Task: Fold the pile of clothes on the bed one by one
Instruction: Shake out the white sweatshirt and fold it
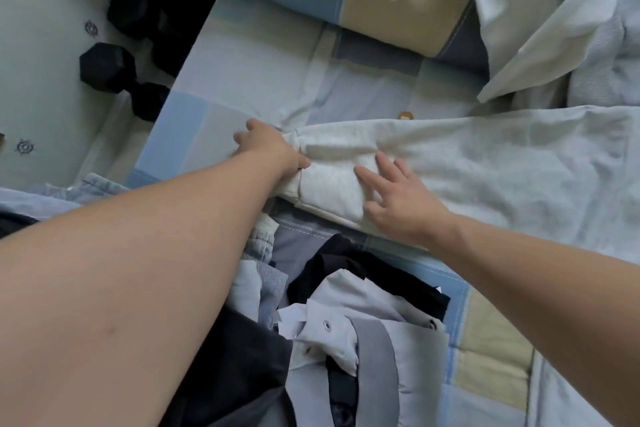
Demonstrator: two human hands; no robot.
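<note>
Lying flat at middle right of the frame, the pale sweatshirt is not yet folded: left grip pinches its ribbed hem, right grip presses it, fingers spread. The pile at bottom centre waits; most work seems left.

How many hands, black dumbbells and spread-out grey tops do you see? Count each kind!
Bare hands: 2, the left hand and the right hand
Black hexagonal dumbbells on the floor: 2
Pale grey ribbed-hem garment, spread out: 1
Total: 5

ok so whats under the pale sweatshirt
The checked bedsheet shows round the pale sweatshirt, so it likely lies on that; anything else beneath is covered.
</note>
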